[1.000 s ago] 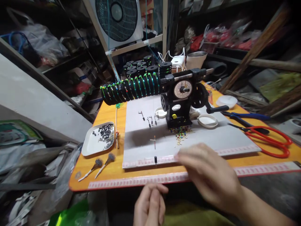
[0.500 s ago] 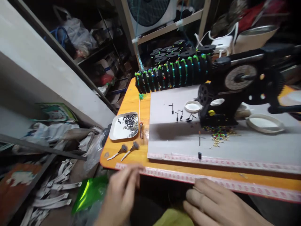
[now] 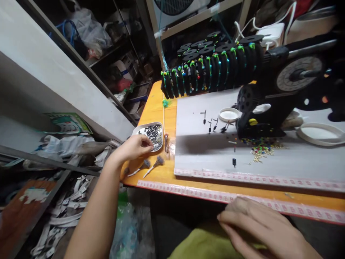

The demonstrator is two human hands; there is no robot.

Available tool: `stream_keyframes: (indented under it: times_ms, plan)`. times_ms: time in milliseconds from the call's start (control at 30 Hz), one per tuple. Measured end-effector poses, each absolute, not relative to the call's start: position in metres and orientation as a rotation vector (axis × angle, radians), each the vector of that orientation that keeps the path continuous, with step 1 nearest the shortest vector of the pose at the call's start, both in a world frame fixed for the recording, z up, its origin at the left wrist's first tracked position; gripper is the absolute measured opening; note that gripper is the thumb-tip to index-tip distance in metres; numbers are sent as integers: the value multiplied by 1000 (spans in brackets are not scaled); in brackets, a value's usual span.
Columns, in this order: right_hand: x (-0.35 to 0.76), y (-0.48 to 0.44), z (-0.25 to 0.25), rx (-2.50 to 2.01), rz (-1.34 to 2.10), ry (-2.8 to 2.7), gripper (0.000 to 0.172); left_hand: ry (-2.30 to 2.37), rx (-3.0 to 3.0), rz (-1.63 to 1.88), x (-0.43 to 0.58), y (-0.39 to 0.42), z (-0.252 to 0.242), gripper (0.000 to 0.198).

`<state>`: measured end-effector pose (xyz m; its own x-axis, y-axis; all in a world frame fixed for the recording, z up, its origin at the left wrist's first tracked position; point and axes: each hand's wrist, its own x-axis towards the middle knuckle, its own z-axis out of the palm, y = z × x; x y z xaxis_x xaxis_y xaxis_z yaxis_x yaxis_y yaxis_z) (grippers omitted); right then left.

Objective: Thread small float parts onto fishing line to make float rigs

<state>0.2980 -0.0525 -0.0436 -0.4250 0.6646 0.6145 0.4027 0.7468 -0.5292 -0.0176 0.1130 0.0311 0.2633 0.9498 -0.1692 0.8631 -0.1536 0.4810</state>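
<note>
My left hand (image 3: 137, 145) reaches over the near left part of a small white tray (image 3: 161, 125). Its fingertips are pinched together at the small black and metallic parts (image 3: 154, 132) in the tray, and what they grip, if anything, is too small to name. My right hand (image 3: 253, 223) rests by the table's front edge, beside the pink measuring tape (image 3: 202, 194). Its fingers are curled together, and their inner side is hidden. On the grey board (image 3: 205, 158) a small black cylindrical piece (image 3: 234, 163) lies apart from several similar ones.
A black machine (image 3: 269, 93) stands on the board, its long roller (image 3: 212, 73) wound with green cords and beads. Under it lie coloured beads (image 3: 262, 148) and white round dishes (image 3: 229, 114). Two dark-headed brushes (image 3: 159, 162) lie near the tray. Shelves (image 3: 126, 70) stand at the left.
My left hand has moved from the table's front edge forward to the tray, its fingers now pinched. My right hand stays near the front edge. The view has shifted slightly.
</note>
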Motion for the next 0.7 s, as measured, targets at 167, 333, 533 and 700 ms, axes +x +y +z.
stream_keyframes:
  times_ms: [167, 333, 533, 700]
  plan:
    - [305, -48, -33, -911, 658, -1955, 17, 1715, 2026, 322, -19, 114, 36, 15]
    - [309, -45, -28, -940, 746, -1845, 15, 1955, 2040, 684, -9, 81, 42, 6]
    - [308, -47, -23, -942, 701, -1738, 14, 1434, 1625, 1361, 78, -18, 10, 12]
    - [302, -52, -19, -926, 573, -1678, 16, 884, 664, 1250, 145, -60, -28, 6]
